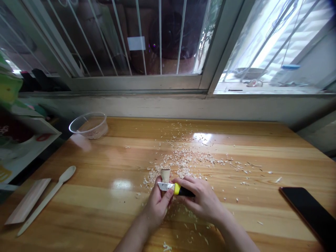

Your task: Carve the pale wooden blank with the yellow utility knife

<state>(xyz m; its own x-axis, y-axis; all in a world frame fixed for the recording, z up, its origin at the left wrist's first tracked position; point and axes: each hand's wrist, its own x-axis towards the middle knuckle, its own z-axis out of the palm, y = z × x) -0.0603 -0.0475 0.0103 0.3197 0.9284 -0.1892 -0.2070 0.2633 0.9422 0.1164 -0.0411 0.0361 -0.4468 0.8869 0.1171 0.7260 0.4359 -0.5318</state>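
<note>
My left hand (158,201) is closed around a small pale piece of wood (165,174), whose flared end points away from me and shows a darker top. My right hand (201,196) grips a yellow and black utility knife (180,189). Its silvery blade (165,186) lies across the wood, near my left thumb. The lower part of the wood is hidden by my left fingers. Wood shavings (181,161) are scattered over the tabletop just beyond my hands, with some below them.
On the left lie a wooden spoon (49,196) and a flat wooden strip (28,201). A clear plastic bowl (101,127) stands at the back left of the wooden table (105,210). A dark phone (309,210) rests at the right. A barred window (136,82) rises behind.
</note>
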